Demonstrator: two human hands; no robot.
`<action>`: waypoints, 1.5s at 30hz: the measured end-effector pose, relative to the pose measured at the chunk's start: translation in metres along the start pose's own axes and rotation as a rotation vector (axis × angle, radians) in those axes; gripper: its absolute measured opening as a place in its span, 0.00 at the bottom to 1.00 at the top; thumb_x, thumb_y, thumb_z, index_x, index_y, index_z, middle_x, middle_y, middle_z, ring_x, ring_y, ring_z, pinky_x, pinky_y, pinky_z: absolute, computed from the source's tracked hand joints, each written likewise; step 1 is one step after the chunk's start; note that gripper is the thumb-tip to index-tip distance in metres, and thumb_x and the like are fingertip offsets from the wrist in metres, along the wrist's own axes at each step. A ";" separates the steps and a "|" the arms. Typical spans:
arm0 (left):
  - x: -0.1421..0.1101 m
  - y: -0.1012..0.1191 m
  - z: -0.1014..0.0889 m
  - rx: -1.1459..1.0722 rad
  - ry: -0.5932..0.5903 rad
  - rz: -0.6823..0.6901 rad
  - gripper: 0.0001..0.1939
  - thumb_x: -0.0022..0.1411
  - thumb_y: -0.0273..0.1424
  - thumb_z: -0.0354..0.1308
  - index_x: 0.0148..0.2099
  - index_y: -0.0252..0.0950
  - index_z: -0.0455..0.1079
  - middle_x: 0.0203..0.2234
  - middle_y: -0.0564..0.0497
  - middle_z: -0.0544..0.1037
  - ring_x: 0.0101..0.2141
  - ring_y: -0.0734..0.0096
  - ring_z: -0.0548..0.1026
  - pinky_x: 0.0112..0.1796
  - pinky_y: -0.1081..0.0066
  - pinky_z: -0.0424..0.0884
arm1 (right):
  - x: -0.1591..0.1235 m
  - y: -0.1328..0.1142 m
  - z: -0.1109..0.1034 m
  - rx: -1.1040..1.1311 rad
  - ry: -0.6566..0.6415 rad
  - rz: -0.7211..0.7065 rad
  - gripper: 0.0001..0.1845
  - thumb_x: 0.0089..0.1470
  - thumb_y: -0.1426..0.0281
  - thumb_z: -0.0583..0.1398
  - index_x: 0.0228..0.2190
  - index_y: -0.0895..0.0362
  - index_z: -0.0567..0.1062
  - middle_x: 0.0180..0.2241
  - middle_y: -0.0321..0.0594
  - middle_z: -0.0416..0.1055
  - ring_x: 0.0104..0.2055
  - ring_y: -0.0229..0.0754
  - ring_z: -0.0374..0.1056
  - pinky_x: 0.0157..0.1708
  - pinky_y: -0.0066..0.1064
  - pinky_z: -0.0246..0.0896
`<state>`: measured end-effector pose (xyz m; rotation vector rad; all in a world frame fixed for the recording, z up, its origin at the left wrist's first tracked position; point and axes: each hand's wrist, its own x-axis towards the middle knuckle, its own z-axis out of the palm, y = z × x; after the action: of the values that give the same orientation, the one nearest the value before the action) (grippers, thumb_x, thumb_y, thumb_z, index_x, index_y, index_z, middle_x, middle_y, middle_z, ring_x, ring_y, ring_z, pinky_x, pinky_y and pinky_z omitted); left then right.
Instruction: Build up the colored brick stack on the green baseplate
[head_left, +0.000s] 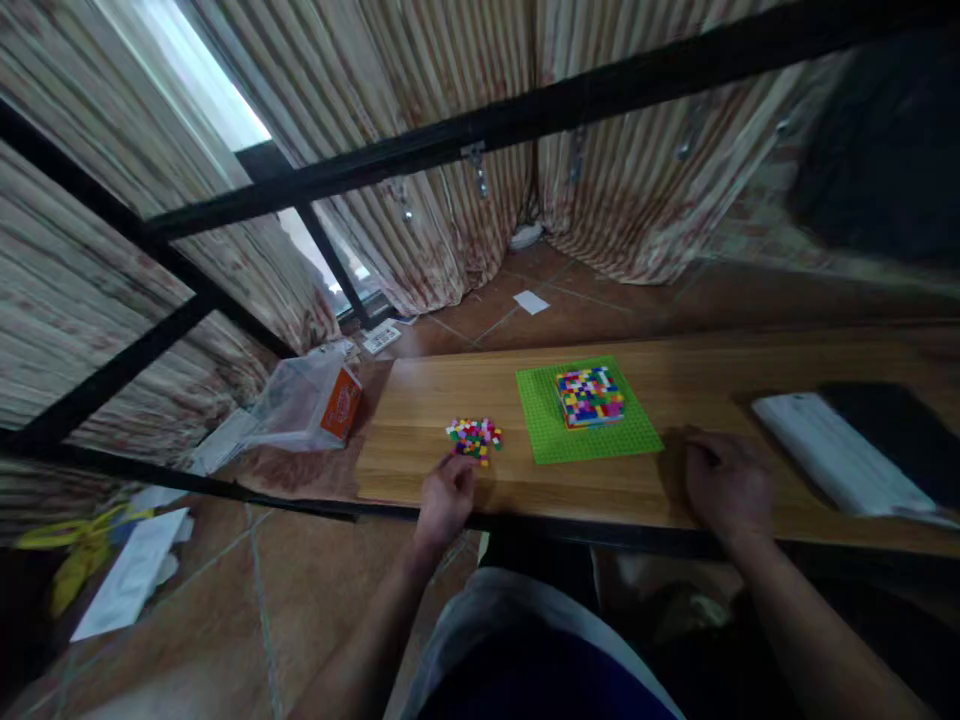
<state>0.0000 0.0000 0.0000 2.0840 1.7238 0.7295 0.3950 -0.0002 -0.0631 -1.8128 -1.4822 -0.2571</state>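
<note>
At the near edge of a loose pile of small colourful building bricks [474, 436], my left hand [448, 494] has its fingers bent together; whether a brick is between the fingertips is too small to tell. A green baseplate [543, 425] lies to the right of the pile. On it stands a low block built from many-coloured bricks [591, 396], roughly rectangular. Beyond the baseplate's right corner, my right hand [729, 484] rests on the table with fingers curled in, apart from the plate and with nothing visible in it.
The wooden table [420, 385] has a dark front edge close to my lap. A white, long object [844, 452] lies at its right, beside a dark flat item [896, 430]. Left of the table sits a clear plastic bag with an orange label [341, 402]. Black metal bars [420, 150] cross behind.
</note>
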 end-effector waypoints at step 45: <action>0.116 0.112 0.061 -0.193 -0.156 0.062 0.11 0.63 0.27 0.62 0.48 0.37 0.71 0.36 0.50 0.82 0.38 0.68 0.80 0.42 0.70 0.73 | 0.002 -0.015 -0.002 0.056 -0.008 0.091 0.15 0.57 0.66 0.53 0.31 0.57 0.78 0.36 0.50 0.77 0.39 0.50 0.69 0.43 0.43 0.65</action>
<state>0.1404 0.0935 0.0326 2.0124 1.4515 0.7006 0.3824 0.0003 -0.0543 -1.8329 -1.3942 -0.1619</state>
